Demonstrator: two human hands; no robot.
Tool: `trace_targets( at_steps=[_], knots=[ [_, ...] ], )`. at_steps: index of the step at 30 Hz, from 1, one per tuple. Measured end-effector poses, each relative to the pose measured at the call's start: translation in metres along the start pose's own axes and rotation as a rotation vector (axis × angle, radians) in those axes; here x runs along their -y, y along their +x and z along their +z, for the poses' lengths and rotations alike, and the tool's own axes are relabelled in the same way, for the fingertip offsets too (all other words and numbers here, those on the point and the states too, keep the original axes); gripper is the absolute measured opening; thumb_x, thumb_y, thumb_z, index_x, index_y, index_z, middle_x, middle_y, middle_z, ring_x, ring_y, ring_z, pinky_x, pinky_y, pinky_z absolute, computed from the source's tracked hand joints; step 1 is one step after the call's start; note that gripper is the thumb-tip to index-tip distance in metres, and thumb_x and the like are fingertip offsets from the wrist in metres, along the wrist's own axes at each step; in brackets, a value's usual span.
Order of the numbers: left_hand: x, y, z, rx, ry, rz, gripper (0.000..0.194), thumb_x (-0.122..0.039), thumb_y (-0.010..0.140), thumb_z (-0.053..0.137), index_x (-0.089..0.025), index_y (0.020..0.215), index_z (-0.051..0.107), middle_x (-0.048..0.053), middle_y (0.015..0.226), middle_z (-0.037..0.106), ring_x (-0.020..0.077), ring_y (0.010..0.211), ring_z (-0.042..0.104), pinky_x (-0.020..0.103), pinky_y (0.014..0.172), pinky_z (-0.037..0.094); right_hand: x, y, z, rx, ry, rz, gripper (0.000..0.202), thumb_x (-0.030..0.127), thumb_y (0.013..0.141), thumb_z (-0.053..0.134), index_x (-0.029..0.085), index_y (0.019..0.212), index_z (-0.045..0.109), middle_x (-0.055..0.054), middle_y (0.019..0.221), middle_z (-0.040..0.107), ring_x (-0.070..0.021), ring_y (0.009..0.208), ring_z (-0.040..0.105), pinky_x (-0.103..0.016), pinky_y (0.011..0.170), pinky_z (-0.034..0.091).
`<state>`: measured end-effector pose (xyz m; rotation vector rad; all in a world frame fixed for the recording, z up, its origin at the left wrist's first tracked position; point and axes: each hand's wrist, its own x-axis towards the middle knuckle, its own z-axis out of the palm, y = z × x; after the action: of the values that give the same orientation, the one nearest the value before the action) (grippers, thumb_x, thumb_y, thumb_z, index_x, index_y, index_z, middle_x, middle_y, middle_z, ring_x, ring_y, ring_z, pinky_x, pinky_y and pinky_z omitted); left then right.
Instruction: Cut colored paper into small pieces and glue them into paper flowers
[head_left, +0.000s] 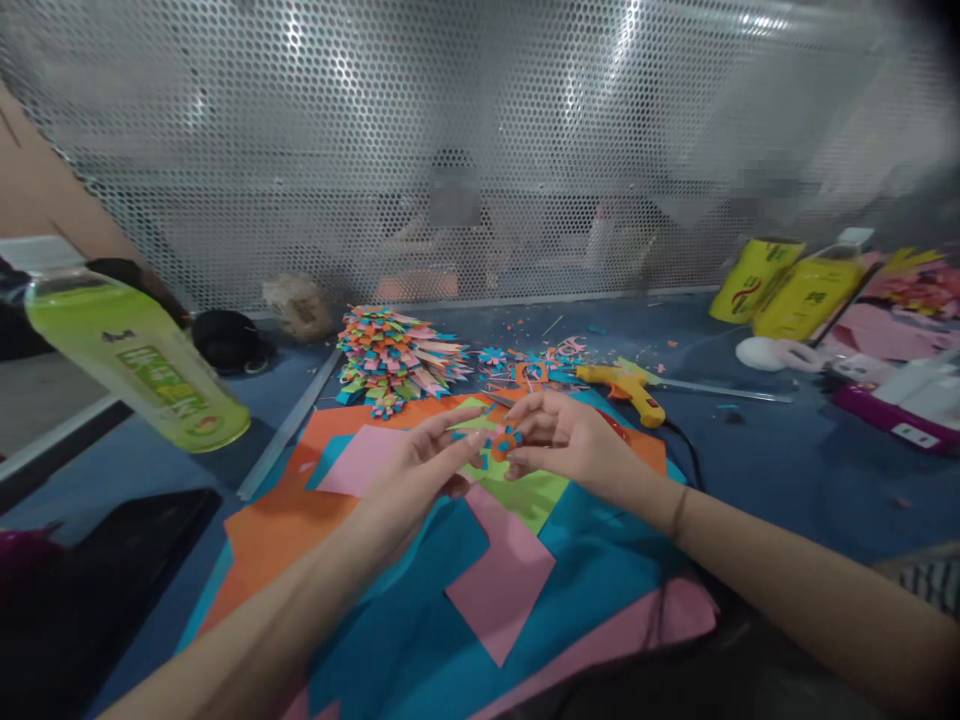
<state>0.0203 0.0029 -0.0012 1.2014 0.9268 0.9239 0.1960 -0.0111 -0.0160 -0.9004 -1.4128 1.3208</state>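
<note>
A small paper flower, orange in the middle with blue petals, is pinched in the fingertips of my right hand. Close on its left is my left hand, fingers stretched out and apart; whether its thumb tip touches the flower I cannot tell. Beneath both hands lie overlapping paper sheets: orange, blue, green and pink. Partly covered by my right hand, scissors with a red handle lie on the paper.
Behind the sheets stands a pile of multicoloured paper strips. A yellow glue gun lies to the right, near a clear glue stick. A green drink bottle leans at left. Yellow bottles stand back right, before a perforated metal panel.
</note>
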Motion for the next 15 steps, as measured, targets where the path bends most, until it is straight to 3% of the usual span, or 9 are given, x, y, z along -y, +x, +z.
trace_targets(
  at_steps=[4, 8, 12, 15],
  knots=[
    [-0.011, -0.001, 0.0, -0.025, -0.171, -0.132, 0.047, -0.054, 0.073, 0.055, -0.015, 0.1, 0.059, 0.003, 0.078, 0.057, 0.0117, 0.059, 0.05, 0.019, 0.04, 0.036, 0.002, 0.001, -0.001, -0.055, -0.115, -0.094, 0.03, 0.016, 0.064, 0.068, 0.02, 0.085, 0.048, 0.001, 0.076, 0.063, -0.0116, 0.067, 0.064, -0.025, 0.058, 0.056],
    [-0.008, -0.001, -0.002, 0.031, -0.162, -0.296, 0.03, -0.039, 0.078, 0.054, -0.016, 0.097, 0.058, 0.0, 0.069, 0.053, 0.0107, 0.053, 0.051, 0.018, 0.04, 0.036, 0.001, -0.002, -0.002, -0.113, -0.349, -0.273, 0.021, 0.02, 0.07, 0.065, 0.02, 0.085, 0.052, -0.003, 0.082, 0.063, -0.015, 0.08, 0.064, -0.026, 0.062, 0.055],
    [0.002, -0.003, -0.003, 0.191, -0.168, -0.289, 0.024, -0.032, 0.077, 0.061, -0.019, 0.097, 0.06, -0.001, 0.069, 0.055, 0.0078, 0.056, 0.053, 0.016, 0.046, 0.039, 0.002, -0.007, -0.005, -0.017, -0.637, -0.563, 0.012, 0.014, 0.08, 0.054, 0.021, 0.09, 0.056, -0.005, 0.091, 0.063, -0.015, 0.088, 0.061, -0.027, 0.069, 0.052],
    [0.003, -0.005, -0.003, 0.184, -0.117, -0.252, 0.03, -0.031, 0.072, 0.068, -0.019, 0.099, 0.062, -0.001, 0.068, 0.057, 0.0063, 0.058, 0.054, 0.014, 0.048, 0.04, 0.005, -0.01, -0.005, 0.06, -0.794, -0.663, 0.015, 0.013, 0.084, 0.049, 0.023, 0.092, 0.056, -0.004, 0.091, 0.064, -0.0163, 0.092, 0.058, -0.031, 0.078, 0.05]
  ],
)
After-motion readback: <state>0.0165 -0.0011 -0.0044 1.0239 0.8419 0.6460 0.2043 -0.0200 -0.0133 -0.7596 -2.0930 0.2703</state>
